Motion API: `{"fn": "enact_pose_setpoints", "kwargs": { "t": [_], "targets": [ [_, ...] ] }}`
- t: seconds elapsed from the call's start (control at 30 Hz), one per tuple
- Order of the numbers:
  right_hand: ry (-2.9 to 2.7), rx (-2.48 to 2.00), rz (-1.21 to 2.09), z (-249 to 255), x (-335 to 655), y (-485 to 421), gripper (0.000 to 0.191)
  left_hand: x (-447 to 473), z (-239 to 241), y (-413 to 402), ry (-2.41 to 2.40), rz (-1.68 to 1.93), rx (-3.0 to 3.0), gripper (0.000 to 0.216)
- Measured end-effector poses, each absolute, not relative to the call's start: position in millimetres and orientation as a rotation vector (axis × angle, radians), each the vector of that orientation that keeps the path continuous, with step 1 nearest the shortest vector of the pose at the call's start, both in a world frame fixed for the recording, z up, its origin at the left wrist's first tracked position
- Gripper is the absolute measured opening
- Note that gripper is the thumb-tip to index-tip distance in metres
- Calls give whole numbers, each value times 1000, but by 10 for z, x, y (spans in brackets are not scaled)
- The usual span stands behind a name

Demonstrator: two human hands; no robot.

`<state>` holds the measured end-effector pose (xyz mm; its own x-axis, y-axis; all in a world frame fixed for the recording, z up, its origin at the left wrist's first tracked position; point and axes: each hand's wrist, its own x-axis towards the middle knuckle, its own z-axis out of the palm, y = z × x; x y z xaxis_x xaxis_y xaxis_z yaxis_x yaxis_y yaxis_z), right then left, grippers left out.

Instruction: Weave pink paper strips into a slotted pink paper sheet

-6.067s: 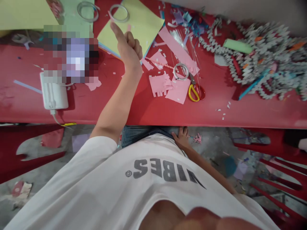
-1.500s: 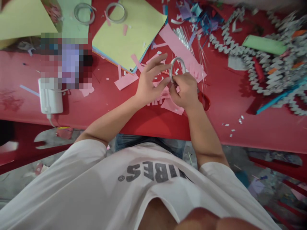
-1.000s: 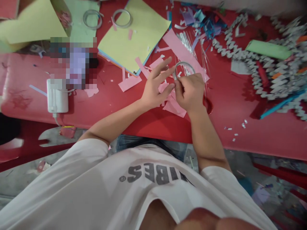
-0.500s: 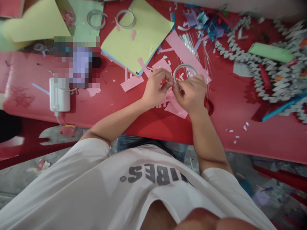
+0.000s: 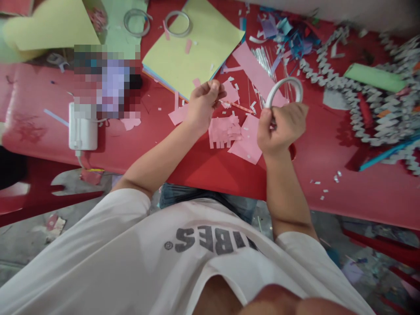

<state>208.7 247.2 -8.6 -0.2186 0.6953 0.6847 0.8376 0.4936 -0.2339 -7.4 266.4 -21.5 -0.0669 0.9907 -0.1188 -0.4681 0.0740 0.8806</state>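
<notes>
My right hand [image 5: 284,129] is closed round a thin white tape roll [image 5: 285,89], held upright above the red table [image 5: 210,153]. My left hand [image 5: 202,105] is pinched shut, thumb against fingers, a hand's width to the left of the roll; I cannot make out what it pinches. Between and below the hands lie pink paper pieces [image 5: 234,133], one cut into a fringe. A thin pink stick [image 5: 238,106] lies between the hands.
A stack of yellow sheets [image 5: 193,48] lies behind the left hand, with two more tape rolls [image 5: 177,22] near it. A white charger block [image 5: 82,129] sits at the left. A grey folded-paper chain [image 5: 367,100] and coloured scraps fill the right side.
The hands were together on the tape roll; now they have drawn apart, the right one moving right with the roll and the left one staying pinched at the left.
</notes>
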Motion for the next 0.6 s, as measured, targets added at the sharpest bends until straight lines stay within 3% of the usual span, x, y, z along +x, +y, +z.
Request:
{"fn": "enact_pose_setpoints", "kwargs": {
  "t": [0.3, 0.43, 0.6],
  "targets": [
    [-2177, -1763, 48, -254, 2285, 2747, 39, 26, -113, 2518, 747, 1336, 729, 8],
    [-2121, -1704, 34, -163, 2199, 2640, 31, 37, -152, 2536, 731, 1323, 746, 9],
    [-1997, -1313, 90, -88, 2072, 2461, 16, 60, -137, 2483, 703, 1240, 852, 32]
  ]
}}
